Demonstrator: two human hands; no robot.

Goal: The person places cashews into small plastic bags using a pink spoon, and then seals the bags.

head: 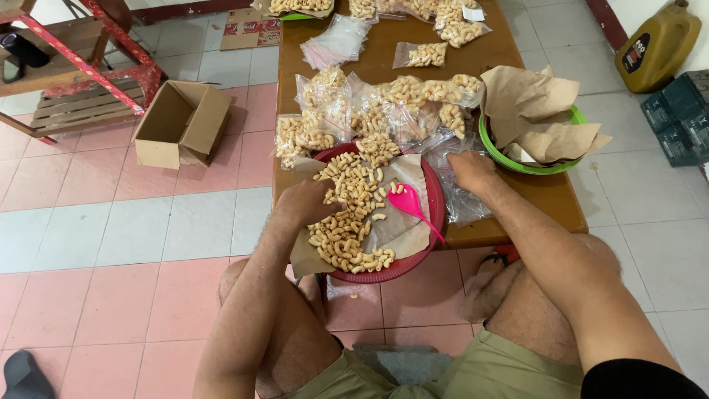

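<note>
Tiled floor [111, 244] in pink and pale squares; a low brown wooden counter [546, 196] runs away from me, its near edge over the person's bare knees.

Nearest on the counter: a round red plastic basin [437, 193] lined with brown paper, overhanging the edge. It holds a heap of small pale curled snack pieces [347, 222], spread mostly over the left half. A pink plastic spoon [408, 205] lies on the paper at the right of the heap, bowl up-left, handle pointing toward the rim.

Left hand [306, 201]: resting on the heap at the basin's left side, fingers curled down into the pieces. I cannot tell whether it has any in its grasp.

Right hand [471, 171]: just past the basin's right rim, fingers bent, pressing on a crumpled clear plastic bag [461, 199] lying flat on the counter. It looks like a loose pinch on the plastic; firm grip or not, I cannot say.

Behind the basin: a cluster of filled clear bags of the same snack [369, 111], touching one another. To the right, a green plastic bowl [487, 144] stuffed with crumpled brown paper sheets [539, 111]. More filled bags sit farther up the counter.

On the floor, left: an open cardboard box [181, 122], beside a red metal and wood rack [81, 70]. Top right: a dark yellow jug [657, 44].
</note>
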